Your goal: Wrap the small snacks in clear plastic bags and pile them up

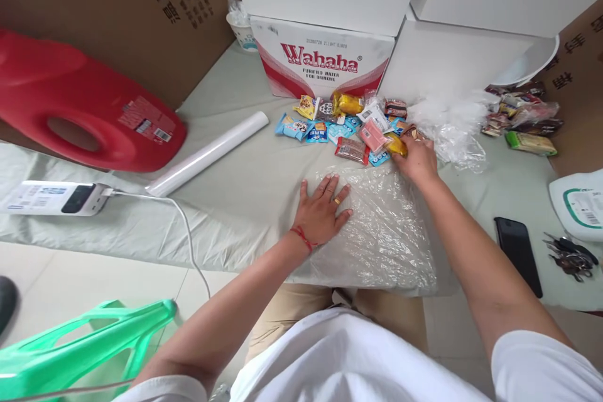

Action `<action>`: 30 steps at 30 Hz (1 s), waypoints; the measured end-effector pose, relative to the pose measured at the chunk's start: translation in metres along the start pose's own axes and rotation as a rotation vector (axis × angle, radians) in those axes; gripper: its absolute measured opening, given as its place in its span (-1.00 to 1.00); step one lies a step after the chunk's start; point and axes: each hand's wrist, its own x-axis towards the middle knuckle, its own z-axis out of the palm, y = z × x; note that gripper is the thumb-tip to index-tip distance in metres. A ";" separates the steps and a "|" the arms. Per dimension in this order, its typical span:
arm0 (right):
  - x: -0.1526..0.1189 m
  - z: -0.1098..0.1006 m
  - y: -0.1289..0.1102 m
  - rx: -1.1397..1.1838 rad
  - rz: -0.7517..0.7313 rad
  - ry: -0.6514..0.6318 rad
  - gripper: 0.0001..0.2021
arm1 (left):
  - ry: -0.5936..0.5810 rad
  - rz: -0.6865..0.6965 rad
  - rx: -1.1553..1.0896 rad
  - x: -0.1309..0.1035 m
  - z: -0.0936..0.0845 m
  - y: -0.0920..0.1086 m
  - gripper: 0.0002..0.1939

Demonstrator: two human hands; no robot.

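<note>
My left hand [323, 210] lies flat with spread fingers on the left edge of a clear plastic sheet or bag [386, 232], which is wrinkled and spread over the table's front. At the right end of a heap of small wrapped snacks [342, 130], my right hand [417, 160] has its fingers closed on a brown snack packet [414, 132]. Its thumb side is close to a yellow-wrapped snack [396, 145]. The fingertips are partly hidden. Blue, red, pink and yellow wrappers show in the heap. Crumpled clear plastic bags [455, 129] lie just right of that hand.
A Wahaha carton [325, 59] stands behind the heap. To the left are a plastic roll [210, 154], a red jug [85, 100] and a power bank [59, 198] with a cable. Rightward lie more snacks [522, 110], a phone [518, 254], keys [572, 257] and a white bottle [579, 204].
</note>
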 end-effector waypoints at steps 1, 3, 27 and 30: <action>-0.003 -0.005 0.004 -0.011 0.039 0.007 -0.51 | 0.001 -0.001 -0.003 0.000 0.000 0.000 -0.35; -0.014 -0.021 0.014 -0.006 0.067 0.046 -0.52 | 0.003 0.000 -0.013 -0.001 -0.001 0.001 -0.35; -0.153 -0.040 -0.013 0.265 -0.236 0.066 -0.62 | 0.066 0.004 0.002 -0.001 0.006 -0.002 -0.43; -0.132 -0.049 0.035 0.070 0.061 0.165 -0.53 | 0.072 0.004 -0.003 -0.001 0.006 -0.002 -0.43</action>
